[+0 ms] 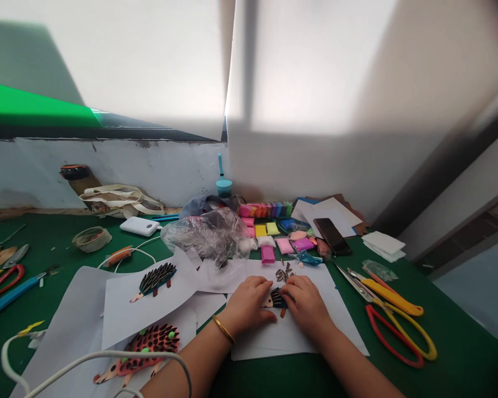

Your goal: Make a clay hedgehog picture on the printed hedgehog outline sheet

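Both hands rest over a white sheet [257,340] on the green table. Between them lies a small hedgehog figure [277,298] with a pale snout, dark seeds on its back and a brown leg. My left hand [251,304] lies at the snout side, thumb and fingers apart, holding nothing. On the right, my right hand [305,304] has its fingertips pressed together at the seeds on the figure's back; what they pinch, if anything, is hidden. Just above the figure is a small pile of striped seeds [283,273].
Finished seed hedgehogs [155,279] lie on papers at the left. Colored clay packets [268,254], a plastic bag [209,235] and a phone [332,236] are behind. Scissors [392,326] and a yellow cutter [392,296] lie right. A white cable [120,354] crosses the left foreground.
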The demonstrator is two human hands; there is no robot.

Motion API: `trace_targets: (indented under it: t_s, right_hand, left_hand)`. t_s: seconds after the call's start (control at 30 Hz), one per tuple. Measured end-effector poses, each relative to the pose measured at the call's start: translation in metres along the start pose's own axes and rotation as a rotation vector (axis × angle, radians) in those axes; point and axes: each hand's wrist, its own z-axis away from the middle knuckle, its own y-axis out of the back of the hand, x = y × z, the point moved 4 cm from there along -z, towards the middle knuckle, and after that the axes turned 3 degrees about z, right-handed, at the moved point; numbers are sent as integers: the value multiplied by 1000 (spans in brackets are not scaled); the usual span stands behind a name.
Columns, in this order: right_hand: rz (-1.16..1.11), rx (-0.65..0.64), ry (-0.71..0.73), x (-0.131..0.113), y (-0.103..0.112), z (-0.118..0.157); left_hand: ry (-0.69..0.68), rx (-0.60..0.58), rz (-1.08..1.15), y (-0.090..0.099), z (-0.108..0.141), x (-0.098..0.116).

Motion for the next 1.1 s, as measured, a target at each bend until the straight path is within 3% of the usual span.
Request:
trace_targets:
  t_s: [0.3, 1.1]
  right_hand:
    - [-8, -15, -43, 11, 5, 1]
    - [151, -21, 34, -15, 2, -3]
  left_hand:
    - [-7, -5, -4, 2, 0, 1]
    - [-13, 8, -26, 1, 0, 2]
